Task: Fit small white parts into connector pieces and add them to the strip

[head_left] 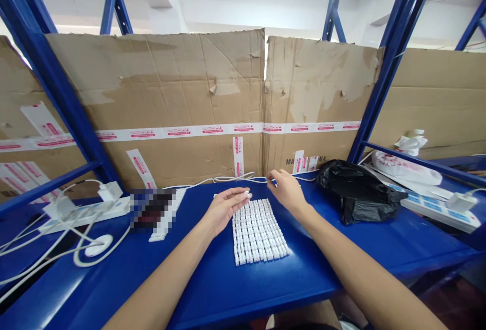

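My left hand pinches a small white plastic piece between thumb and fingertips, above the far left corner of a block of similar parts. Those white plastic pieces lie in tight, neat rows on the blue table. To the right, beyond the far edge of the rows, my right hand has its fingers curled inward and bent down. Whether anything sits between those fingertips is hidden. The two hands are apart from each other.
At left stand a power strip with plugged chargers, white cables and a blurred-out item. A black plastic bag lies at right, near another power strip. Cardboard sheets and blue rack posts border the back.
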{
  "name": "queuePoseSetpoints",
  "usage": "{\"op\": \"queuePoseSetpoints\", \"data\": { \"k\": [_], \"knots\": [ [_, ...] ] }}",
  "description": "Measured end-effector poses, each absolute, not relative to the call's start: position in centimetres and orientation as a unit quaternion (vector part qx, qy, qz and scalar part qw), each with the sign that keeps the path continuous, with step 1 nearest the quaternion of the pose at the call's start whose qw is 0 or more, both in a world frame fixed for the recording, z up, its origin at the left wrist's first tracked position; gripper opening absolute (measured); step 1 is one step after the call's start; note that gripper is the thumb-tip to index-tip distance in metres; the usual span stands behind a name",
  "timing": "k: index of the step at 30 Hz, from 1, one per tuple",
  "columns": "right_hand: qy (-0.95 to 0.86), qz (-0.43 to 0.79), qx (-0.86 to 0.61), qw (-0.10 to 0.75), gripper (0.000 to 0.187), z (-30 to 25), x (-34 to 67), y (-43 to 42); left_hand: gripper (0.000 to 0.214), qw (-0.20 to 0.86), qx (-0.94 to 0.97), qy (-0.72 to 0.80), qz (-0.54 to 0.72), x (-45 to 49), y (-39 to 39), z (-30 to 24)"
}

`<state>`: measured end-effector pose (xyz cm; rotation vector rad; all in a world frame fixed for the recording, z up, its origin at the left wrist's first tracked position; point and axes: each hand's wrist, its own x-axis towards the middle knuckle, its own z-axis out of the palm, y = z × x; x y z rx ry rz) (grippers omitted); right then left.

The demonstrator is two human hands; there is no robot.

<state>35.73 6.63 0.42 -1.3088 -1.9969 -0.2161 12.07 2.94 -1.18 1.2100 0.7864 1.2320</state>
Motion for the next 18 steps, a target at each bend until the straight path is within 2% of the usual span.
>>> {"op": "queuePoseSetpoints", "data": {
  "k": [3, 5, 7, 11, 14, 18],
  "knots": [
    [-0.754, -0.112, -0.581, 0.284, 0.011, -0.2, 38.7, 8.1, 0.032, 0.483, 0.585, 0.349, 0.550, 12.1, 2.8, -1.0],
    [-0.759, -0.102, -0.579, 0.278, 0.011, -0.5, 39.5, 8.4, 0.035, 0.427, 0.616, 0.352, 0.560, 12.3, 2.8, -0.9],
    [-0.775, -0.060, -0.548, 0.309, 0.012, -0.5, 39.1, 7.9, 0.037, 0.392, 0.634, 0.354, 0.566, 12.5, 2.8, -1.1],
    [-0.832, 0.040, -0.407, 0.375, 0.031, 0.0, 35.5, 5.6, 0.036, 0.331, 0.663, 0.365, 0.563, 12.8, 2.5, -1.4],
    [-0.841, 0.067, -0.357, 0.400, 0.025, 0.3, 32.9, 3.9, 0.035, 0.268, 0.691, 0.372, 0.559, 12.8, 2.2, -1.4],
    [-0.829, 0.083, -0.368, 0.412, 0.020, 0.3, 31.5, 3.0, 0.033, 0.191, 0.722, 0.375, 0.549, 12.6, 2.0, -1.3]
  ]
}}
